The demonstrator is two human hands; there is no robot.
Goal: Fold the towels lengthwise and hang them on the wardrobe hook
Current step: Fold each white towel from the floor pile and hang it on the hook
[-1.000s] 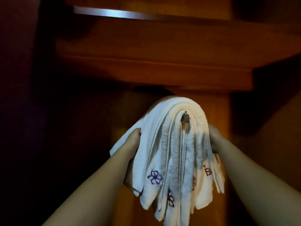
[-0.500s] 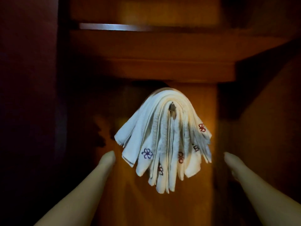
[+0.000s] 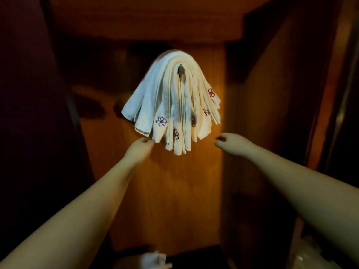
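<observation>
— Dark wooden wardrobe panelling (image 3: 174, 200) is seen all round, lit orange at the middle. What is hung on it?

— A bundle of white towels (image 3: 167, 101) is draped over a small metal hook (image 3: 181, 69) high on the centre panel. They are folded into long strips, and their ends are fanned out below. Small stitched flowers, purple and red, are shown near the ends.

— How are the hands placed?

— Both arms are stretched forward under the bundle. The left hand (image 3: 138, 151) is held just below the lowest towel ends at the left, its fingertips at or nearly at the cloth; whether contact is made cannot be told. Nothing is gripped by it. The right hand (image 3: 232, 143) is kept apart from the towels at the right, loosely curled, with nothing held.

— Anything smaller?

— Something pale and crumpled (image 3: 155, 260) is glimpsed at the bottom edge, too blurred to be named.
</observation>
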